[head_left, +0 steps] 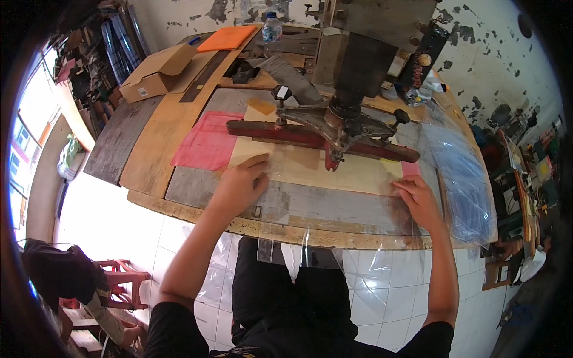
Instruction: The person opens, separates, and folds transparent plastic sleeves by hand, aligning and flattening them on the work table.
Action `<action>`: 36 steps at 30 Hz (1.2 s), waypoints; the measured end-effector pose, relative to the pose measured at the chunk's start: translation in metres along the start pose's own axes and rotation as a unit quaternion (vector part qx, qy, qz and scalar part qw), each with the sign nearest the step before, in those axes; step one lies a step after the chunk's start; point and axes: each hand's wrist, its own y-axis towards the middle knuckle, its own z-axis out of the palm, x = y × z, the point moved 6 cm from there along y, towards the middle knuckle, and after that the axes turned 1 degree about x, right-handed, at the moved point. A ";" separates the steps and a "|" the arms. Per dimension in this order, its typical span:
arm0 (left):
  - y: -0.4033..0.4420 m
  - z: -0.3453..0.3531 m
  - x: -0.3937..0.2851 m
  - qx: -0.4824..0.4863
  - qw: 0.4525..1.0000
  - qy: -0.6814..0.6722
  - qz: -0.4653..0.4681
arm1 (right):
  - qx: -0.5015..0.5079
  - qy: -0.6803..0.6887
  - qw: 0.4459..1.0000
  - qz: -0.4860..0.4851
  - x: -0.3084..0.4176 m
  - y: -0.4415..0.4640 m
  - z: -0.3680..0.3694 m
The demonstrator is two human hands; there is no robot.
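A clear plastic sheet (304,206) lies over the front of the worktable and hangs past its edge. My left hand (245,182) is at its left side, fingers curled together at the sheet. At the right side my right hand (415,194) pinches the sheet's edge between thumb and fingers. Beyond both hands, a machine's dark red bar (280,132) crosses above a cream-coloured sheet (298,170). Pink material (209,140) lies to the left of the bar, with a small pink piece (410,167) near my right hand.
The machine's column (361,65) rises behind the bar. A cardboard box (156,71), orange folder (227,39) and water bottle (271,28) stand at the back left. Stacked clear plastic (462,185) covers the right side. Another person (59,271) is at the lower left.
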 end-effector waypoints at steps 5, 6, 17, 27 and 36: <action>-0.043 -0.013 -0.002 -0.061 0.996 -0.064 -0.012 | -0.123 -0.009 0.990 0.067 -0.020 -0.076 -0.019; -0.049 -0.015 -0.003 -0.095 0.993 -0.069 -0.012 | -0.121 -0.010 0.990 0.067 -0.028 -0.086 -0.015; -0.056 -0.019 -0.007 -0.148 0.986 -0.066 -0.032 | -0.345 0.003 0.934 0.087 -0.061 -0.113 -0.014; -0.055 -0.018 -0.004 -0.158 0.984 -0.071 -0.031 | -0.358 0.015 0.930 0.076 -0.052 -0.113 -0.019; -0.055 -0.019 -0.006 -0.154 0.986 -0.063 -0.029 | -0.373 0.034 0.921 0.106 -0.054 -0.115 -0.017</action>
